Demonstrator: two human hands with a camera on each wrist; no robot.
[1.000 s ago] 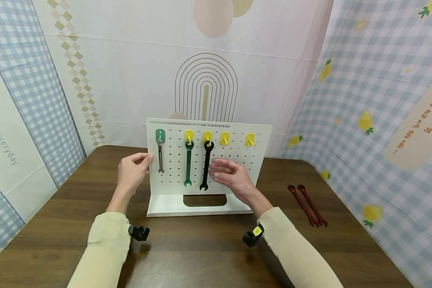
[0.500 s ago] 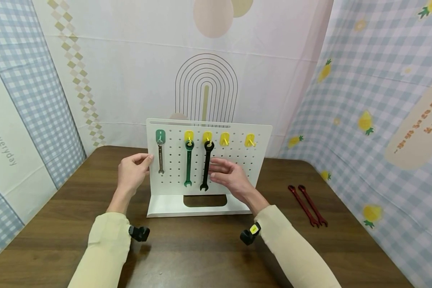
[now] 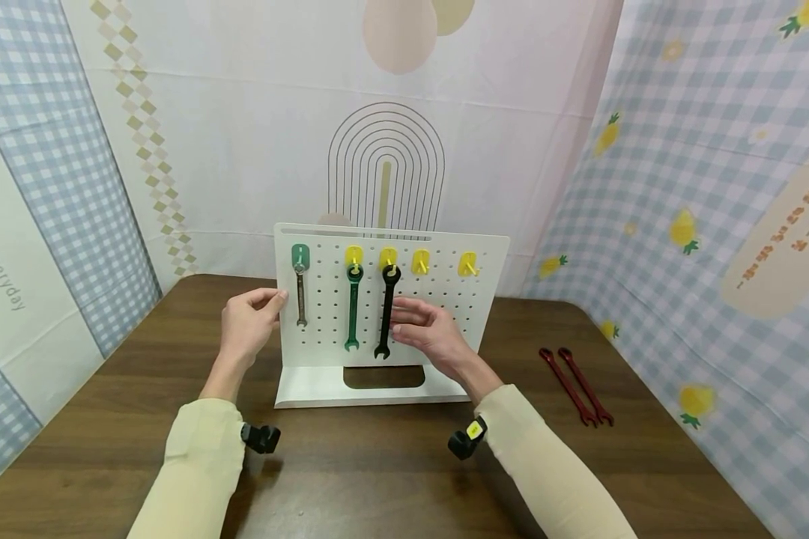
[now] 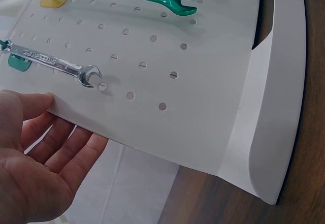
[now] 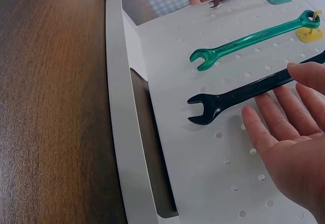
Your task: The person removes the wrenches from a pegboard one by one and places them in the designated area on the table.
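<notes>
In the head view, my left hand point(image 3: 248, 320) grips the left edge of a white pegboard point(image 3: 445, 337), thumb in front and fingers behind. A small silver combination wrench point(image 4: 56, 64) hangs beside that hand from a green hook point(image 3: 300, 254). My right hand point(image 3: 434, 337) is at the shaft of a black combination wrench point(image 5: 249, 93), its thumb over the front and fingertips at the far side. That wrench hangs by its ring end from a yellow hook point(image 3: 388, 256). Left of it, a green combination wrench point(image 3: 353, 311) hangs from another yellow hook point(image 3: 353, 254).
Two yellow hooks, one nearer point(image 3: 421, 261) and one farther right point(image 3: 468, 263), carry nothing. Two dark red wrenches, one left point(image 3: 568, 385) and one right point(image 3: 585, 383), lie on the brown wooden table point(image 3: 364, 479). Patterned cloths surround the table.
My right hand has moved slightly left, bringing its fingers and thumb to the black wrench. The left hand stays at the board's edge, and the wrenches hang as before.
</notes>
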